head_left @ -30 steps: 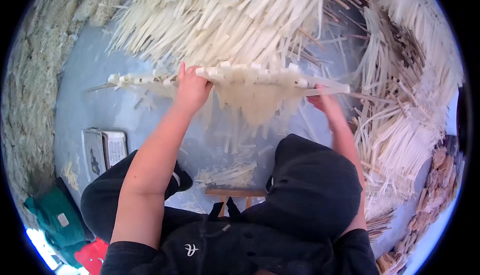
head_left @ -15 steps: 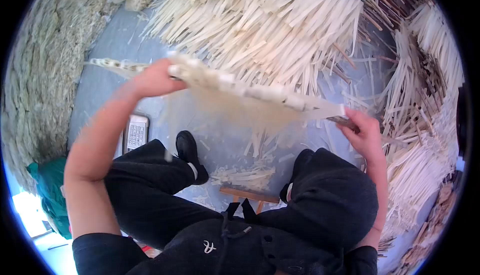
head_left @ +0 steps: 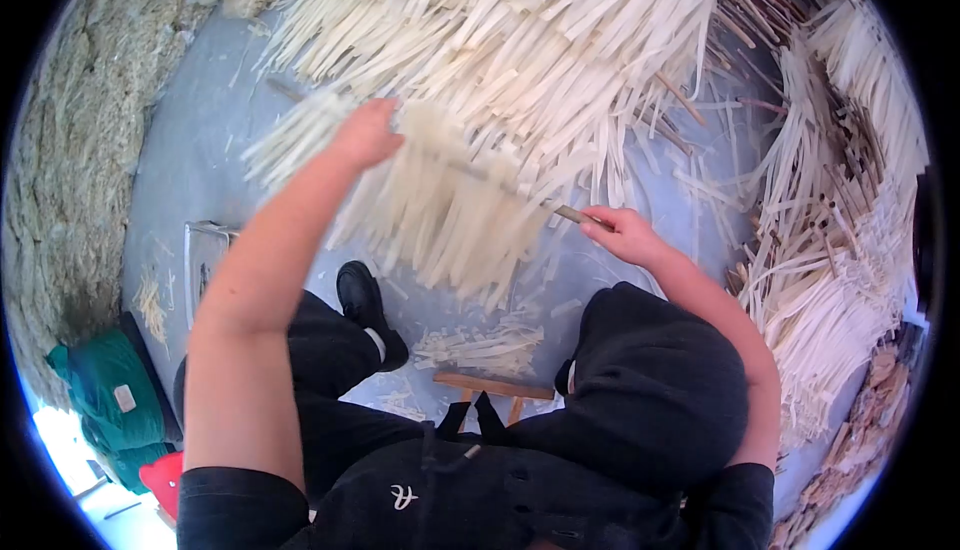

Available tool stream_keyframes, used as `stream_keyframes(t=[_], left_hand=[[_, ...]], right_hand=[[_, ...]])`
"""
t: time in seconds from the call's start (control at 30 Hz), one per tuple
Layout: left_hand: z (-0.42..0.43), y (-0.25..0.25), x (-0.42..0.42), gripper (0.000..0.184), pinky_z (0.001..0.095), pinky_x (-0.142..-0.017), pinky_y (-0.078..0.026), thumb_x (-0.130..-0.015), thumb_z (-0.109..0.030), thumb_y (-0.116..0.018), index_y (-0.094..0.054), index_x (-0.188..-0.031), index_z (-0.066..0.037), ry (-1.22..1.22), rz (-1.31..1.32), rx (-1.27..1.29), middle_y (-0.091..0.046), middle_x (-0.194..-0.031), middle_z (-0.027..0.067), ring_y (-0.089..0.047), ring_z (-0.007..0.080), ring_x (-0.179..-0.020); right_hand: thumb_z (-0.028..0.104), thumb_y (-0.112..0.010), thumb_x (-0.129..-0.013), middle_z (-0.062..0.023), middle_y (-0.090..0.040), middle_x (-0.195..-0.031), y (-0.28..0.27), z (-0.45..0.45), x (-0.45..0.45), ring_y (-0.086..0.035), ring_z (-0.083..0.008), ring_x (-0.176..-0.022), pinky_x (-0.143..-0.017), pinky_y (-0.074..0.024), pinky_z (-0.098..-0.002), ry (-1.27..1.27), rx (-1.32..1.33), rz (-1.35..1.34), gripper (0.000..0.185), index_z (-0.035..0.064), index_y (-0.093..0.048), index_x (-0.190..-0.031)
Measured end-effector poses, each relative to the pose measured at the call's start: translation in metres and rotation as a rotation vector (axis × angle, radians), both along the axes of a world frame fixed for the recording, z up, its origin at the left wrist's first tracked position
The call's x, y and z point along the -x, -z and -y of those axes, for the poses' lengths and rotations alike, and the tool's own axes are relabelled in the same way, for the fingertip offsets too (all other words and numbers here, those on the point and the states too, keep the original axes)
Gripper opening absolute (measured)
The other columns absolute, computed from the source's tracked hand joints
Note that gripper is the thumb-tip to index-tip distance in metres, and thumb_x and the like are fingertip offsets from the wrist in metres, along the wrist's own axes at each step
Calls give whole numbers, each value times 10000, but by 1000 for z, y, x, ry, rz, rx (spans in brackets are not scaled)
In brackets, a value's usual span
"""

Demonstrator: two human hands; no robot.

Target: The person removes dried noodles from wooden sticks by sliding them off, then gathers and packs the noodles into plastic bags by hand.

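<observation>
A thin wooden stick (head_left: 567, 213) runs slantwise in front of me, with a row of pale flat strips (head_left: 450, 220) hanging from it. My right hand (head_left: 625, 235) is closed round its bare right end. Farther along to the left, my left hand (head_left: 368, 135) is closed on the stick among the strips, its fingers partly hidden. More strips spread beyond that hand, over the far left part of the stick. The hanging strips are blurred by motion.
A large layered heap of similar strips (head_left: 500, 40) lies ahead, with stick ends at its right. Another pile (head_left: 820, 340) stands at right. A rough pale mass (head_left: 80, 150) lines the left. Scraps (head_left: 480, 348) and a small wooden stool (head_left: 490, 386) are between my legs.
The stick has swung from nearly level to a steeper slant. My right hand has moved left, my left hand slightly right, and the strips now hang lower and more spread out.
</observation>
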State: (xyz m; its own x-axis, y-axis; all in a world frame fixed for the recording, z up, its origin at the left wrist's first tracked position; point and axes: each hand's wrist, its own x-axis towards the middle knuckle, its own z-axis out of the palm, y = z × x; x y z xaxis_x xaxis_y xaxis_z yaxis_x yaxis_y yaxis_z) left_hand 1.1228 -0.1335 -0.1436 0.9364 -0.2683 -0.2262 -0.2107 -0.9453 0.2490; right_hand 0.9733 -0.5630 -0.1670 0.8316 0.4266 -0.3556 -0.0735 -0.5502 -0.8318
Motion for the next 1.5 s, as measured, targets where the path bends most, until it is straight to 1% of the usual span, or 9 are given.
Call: stream_keyframes(t=[0.2,0.4,0.47,0.57,0.7,0.77,0.87,1.3,1.5], left_hand=[[143,6,84,617,508,-1102,-274,-804,-208,-670,-448,-1379,-242,340,280,316,-362,-1453,141,-348,348,-1329],[235,30,127,594,582,-1136,-119,-770,-294,-687,-512,-1333,-213,507,262,327,-380,-1460,68,-232,280,-1416],[247,46,123,475,571,-1151,-76,-757,-324,-685,-618,-1190,-141,426,166,123,-406,-1446,64,-200,267,-1431],[237,62,111,343,564,-1157,-74,-756,-297,-680,-672,-1033,-95,400,93,26,-441,-1421,62,-201,268,-1430],[223,66,98,312,547,-1165,-71,-746,-271,-682,-676,-990,-76,385,164,50,-464,-1397,68,-224,270,-1421],[221,64,91,302,529,-1170,-76,-731,-254,-687,-679,-994,-103,328,218,74,-531,-1303,65,-293,278,-1386],[228,53,85,290,521,-1171,-88,-718,-261,-695,-684,-980,-136,240,99,125,-580,-1190,61,-379,274,-1320],[265,47,92,324,508,-1176,-64,-748,-317,-685,-671,-1029,-158,278,32,126,-587,-1105,45,-467,233,-1210],[248,35,101,380,536,-1163,-97,-750,-300,-691,-651,-1089,-133,333,-135,-7,-575,-1160,51,-455,232,-1233]], right_hand=[[333,-550,-911,-117,-649,-760,28,10,-2,-618,-266,-697,-669,-479,-368,89,221,31,325,85,-648,-1097],[308,-583,-892,-183,-648,-769,12,1,6,-617,-365,-709,-660,-481,-430,101,280,105,281,42,-652,-945],[299,-599,-882,-202,-642,-769,8,-1,10,-616,-383,-714,-650,-481,-447,110,300,140,273,32,-641,-919],[279,-604,-881,-190,-643,-762,8,0,16,-614,-385,-705,-636,-481,-460,129,259,236,245,40,-635,-924],[271,-611,-881,-164,-636,-753,3,7,20,-621,-362,-706,-622,-485,-458,90,362,318,220,57,-622,-930],[290,-601,-890,-130,-621,-737,1,17,21,-623,-331,-693,-606,-489,-438,81,464,618,214,81,-611,-932],[307,-594,-896,-107,-609,-732,-2,35,21,-618,-308,-673,-584,-489,-416,21,645,665,221,87,-580,-891],[354,-592,-893,-83,-618,-738,-21,97,44,-601,-311,-621,-540,-472,-404,3,876,682,278,88,-543,-830],[408,-543,-916,-119,-598,-697,-19,52,12,-563,-279,-560,-515,-457,-377,-59,488,230,333,85,-619,-938]])
